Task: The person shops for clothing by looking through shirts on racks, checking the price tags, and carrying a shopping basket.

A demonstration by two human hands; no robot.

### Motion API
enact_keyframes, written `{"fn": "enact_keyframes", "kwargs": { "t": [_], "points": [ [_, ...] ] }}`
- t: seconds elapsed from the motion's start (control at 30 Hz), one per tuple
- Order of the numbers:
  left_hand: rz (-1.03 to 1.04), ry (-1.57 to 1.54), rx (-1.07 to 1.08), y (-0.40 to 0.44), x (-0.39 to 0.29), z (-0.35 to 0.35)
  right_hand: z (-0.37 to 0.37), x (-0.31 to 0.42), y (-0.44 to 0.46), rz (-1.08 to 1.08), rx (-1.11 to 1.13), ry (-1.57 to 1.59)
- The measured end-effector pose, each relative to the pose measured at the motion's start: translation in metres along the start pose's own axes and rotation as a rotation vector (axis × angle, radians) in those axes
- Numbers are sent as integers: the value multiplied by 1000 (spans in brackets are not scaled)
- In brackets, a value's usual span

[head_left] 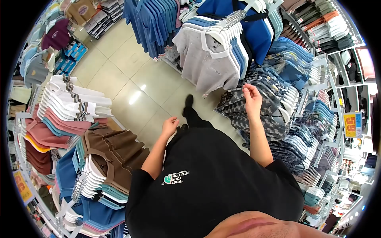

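My right hand [253, 100] is raised at the right, its fingers loosely bent with gaps between them and nothing visible in it. In the picture it overlaps the edge of a row of grey patterned shirts [254, 113]; whether it touches them I cannot tell. Lower and further left, my left hand [170, 126] hangs beside my black shirt [222, 170], fingers slightly curled and apart, with no object showing. A brown collared shirt [115, 152] on a hanger is the nearest garment on that side. Just ahead, a light grey polo shirt [208, 55] faces me on a rack.
Tiled floor [131, 99] forms an aisle between clothing racks. White striped shirts [75, 99] hang at left, blue shirts [152, 25] farther ahead. A yellow price sign [351, 124] stands at right. Blue boxes [69, 59] sit at far left. My foot [188, 104] is forward on the tiles.
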State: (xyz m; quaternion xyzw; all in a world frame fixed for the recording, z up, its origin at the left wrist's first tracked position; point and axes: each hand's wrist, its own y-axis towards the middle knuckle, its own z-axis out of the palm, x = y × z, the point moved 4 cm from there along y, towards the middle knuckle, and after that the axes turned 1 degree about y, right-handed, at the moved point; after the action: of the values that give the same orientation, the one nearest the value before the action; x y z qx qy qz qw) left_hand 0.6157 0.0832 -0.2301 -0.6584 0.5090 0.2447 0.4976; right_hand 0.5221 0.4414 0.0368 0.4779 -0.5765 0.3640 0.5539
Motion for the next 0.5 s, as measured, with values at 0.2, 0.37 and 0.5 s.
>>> {"fn": "enact_keyframes", "kwargs": {
  "t": [0.2, 0.37, 0.5],
  "points": [
    [-135, -213, -54, -5, 57, -12, 20, -2, 46, -77, -43, -189],
    [-179, -224, -97, 3, 25, -63, 62, 4, 96, -301, -98, -525],
    [-306, -359, -147, 37, 24, -107, 108, 20, 128, -331, -84, -549]
  ]
}}
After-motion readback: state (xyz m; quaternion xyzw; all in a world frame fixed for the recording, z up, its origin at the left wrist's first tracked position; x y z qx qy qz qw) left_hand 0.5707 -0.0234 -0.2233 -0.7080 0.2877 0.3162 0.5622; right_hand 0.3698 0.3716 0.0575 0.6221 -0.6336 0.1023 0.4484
